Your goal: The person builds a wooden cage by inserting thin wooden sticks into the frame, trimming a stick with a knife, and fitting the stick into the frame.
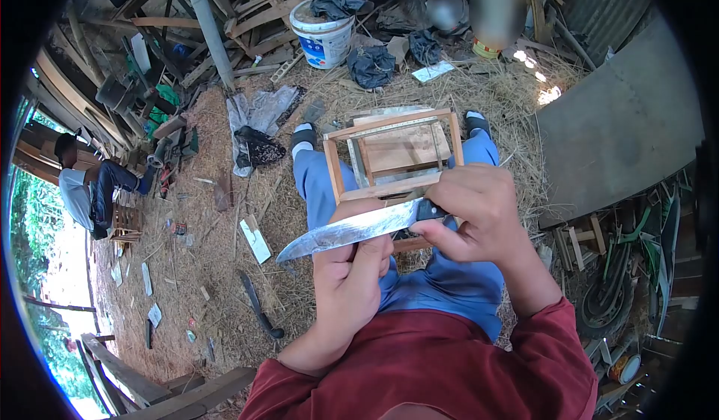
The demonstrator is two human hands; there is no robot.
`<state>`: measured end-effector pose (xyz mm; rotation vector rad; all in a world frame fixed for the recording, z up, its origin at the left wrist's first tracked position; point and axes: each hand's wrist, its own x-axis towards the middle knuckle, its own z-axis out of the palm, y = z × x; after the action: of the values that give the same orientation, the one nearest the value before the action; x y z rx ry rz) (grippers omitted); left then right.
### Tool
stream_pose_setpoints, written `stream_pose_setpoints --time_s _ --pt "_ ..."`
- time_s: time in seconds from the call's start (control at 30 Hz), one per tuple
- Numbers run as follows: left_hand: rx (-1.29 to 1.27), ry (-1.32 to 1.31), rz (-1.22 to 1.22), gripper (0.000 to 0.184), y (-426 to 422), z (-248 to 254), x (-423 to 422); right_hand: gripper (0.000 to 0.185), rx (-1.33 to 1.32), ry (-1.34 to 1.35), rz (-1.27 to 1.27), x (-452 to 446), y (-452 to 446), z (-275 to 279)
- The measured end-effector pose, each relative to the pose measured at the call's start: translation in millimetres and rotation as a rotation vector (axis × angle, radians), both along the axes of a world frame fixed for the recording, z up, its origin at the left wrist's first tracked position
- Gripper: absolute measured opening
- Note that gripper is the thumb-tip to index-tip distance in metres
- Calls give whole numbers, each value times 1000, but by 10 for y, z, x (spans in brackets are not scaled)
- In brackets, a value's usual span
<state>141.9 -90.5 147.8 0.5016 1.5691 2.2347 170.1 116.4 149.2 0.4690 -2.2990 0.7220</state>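
Note:
My right hand (475,210) is closed round the black handle of a large knife (348,231). The broad, smeared blade points left, lying nearly level across my lap. My left hand (346,281) is closed behind and below the blade, thumb up close to its lower edge. The blade covers part of those fingers, so I cannot make out what they grip. Between my legs stands a wooden frame (335,169) of thin bars, just beyond both hands. Its near side is partly hidden by the hands and knife.
On the straw-strewn ground at left lie a dark curved blade (258,306) and a pale strip (255,241). A white bucket (323,41) and black plastic bags (371,66) sit ahead. A metal sheet (622,120) leans at right. Another person (82,188) sits far left.

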Motion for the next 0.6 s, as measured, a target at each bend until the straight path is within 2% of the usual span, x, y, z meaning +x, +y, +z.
stream_pose_setpoints --time_s 0.37,0.43,0.47,0.57,0.6 --pt "45 -133 -81 12 -44 68 -43 34 33 101 -119 -114 102 -104" --pt "43 -126 -108 15 -115 82 -16 31 -242 -10 -409 -223 314 -195" --pt "45 -129 -110 15 -101 56 -25 31 -240 -11 -412 -202 341 -188" --pt "59 -181 -84 14 -65 3 -66 29 -162 -72 -171 -155 245 -84" --pt "39 -217 -60 12 -49 13 -67 29 -168 -71 -168 -143 154 -85"
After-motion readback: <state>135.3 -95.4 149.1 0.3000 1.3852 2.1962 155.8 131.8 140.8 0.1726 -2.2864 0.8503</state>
